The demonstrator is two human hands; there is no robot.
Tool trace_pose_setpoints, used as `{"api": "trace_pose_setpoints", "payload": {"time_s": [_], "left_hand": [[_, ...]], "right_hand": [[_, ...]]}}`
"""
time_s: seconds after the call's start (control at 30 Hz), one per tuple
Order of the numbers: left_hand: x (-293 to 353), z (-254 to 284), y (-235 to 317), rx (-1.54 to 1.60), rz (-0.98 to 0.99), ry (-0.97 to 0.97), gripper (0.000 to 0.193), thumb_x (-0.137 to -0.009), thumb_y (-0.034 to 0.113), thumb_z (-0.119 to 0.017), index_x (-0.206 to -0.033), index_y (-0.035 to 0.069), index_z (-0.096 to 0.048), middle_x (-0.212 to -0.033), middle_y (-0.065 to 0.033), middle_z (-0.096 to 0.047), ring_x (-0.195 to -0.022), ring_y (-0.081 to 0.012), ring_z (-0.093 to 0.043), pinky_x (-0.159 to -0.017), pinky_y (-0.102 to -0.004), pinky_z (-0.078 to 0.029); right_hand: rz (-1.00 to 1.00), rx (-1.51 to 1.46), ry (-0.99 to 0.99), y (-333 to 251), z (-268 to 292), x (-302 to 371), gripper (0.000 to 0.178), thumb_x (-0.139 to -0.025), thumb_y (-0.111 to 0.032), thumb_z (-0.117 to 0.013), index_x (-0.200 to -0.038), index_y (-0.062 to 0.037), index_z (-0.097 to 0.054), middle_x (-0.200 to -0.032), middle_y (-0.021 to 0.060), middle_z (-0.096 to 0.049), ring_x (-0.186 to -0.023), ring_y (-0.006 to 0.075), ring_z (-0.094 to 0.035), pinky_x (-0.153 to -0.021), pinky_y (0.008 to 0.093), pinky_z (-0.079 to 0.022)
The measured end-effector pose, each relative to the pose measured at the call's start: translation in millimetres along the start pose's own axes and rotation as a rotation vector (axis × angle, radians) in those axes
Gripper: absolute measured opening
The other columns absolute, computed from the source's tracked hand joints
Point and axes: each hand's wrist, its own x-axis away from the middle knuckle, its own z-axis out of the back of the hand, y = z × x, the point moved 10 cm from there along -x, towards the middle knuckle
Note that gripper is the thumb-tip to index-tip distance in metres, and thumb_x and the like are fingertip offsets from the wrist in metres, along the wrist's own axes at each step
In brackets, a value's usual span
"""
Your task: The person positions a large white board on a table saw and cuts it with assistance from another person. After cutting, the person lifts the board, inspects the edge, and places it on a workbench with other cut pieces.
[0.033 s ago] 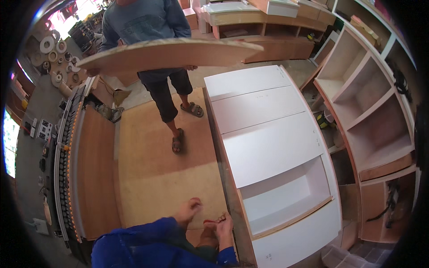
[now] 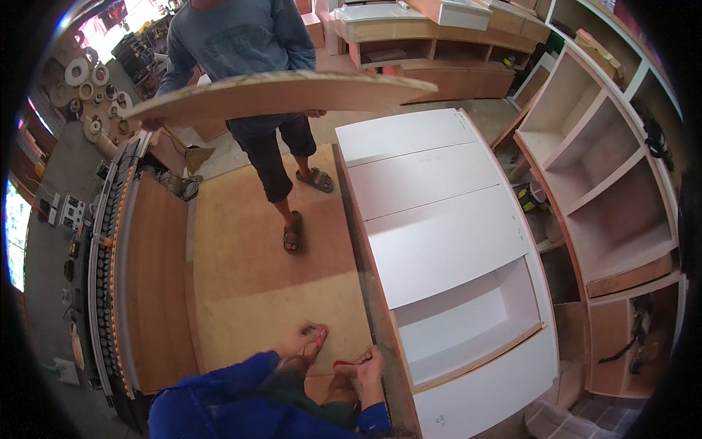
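My left hand (image 2: 307,331) is smeared by motion beside my foot in a red flip-flop (image 2: 322,335), so its fingers do not read clearly. My right hand (image 2: 371,368) is closed with curled fingers, next to my other foot (image 2: 345,369) and close to the white cabinet's near side. Whatever it may hold is hidden. Across from me a person in a grey-blue sweatshirt (image 2: 234,44) carries a long, slightly curved wooden panel (image 2: 278,96) level at waist height. That person's hands grip its lower edge.
A white cabinet (image 2: 446,219) with one open compartment (image 2: 468,322) lies on my right. Past it stands an open shelf unit (image 2: 599,146). Brown plywood (image 2: 157,285) leans by a roller machine (image 2: 106,293) at left. A plywood sheet (image 2: 248,322) covers the floor.
My left hand has moved slightly up and left and blurred, uncovering my foot. The other person's panel has dropped a little. My right hand has barely moved.
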Motion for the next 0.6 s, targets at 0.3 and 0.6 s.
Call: {"api": "trace_pose_setpoints", "payload": {"time_s": [0.3,0.6], "left_hand": [[94.9,425.5,-83.5,0.993,0.288,0.615,0.04,-0.106,0.041,-0.052,-0.124,0.006,-0.061,-0.103,-0.0052,-0.065,-0.086,-0.0178,-0.061,-0.072,-0.0317,-0.053],[121.2,521.3,14.8,1.025,0.071,0.316,0.081,-0.103,0.069,-0.038,-0.153,0.006,-0.041,-0.157,-0.0133,-0.044,-0.142,-0.0312,-0.043,-0.117,-0.0446,-0.039]], "right_hand": [[0.351,0.301,-0.253,-41.5,-216.5,42.2,0.025,-0.109,-0.031,-0.055,-0.11,-0.007,-0.063,-0.078,-0.0038,-0.041,-0.069,0.0073,-0.039,-0.063,0.0254,-0.037],[0.348,-0.025,-0.411,-41.0,-358.4,90.7,0.055,-0.099,-0.063,-0.061,-0.114,-0.0106,-0.063,-0.084,-0.0076,-0.046,-0.074,0.0059,-0.04,-0.068,0.0275,-0.037]]}}
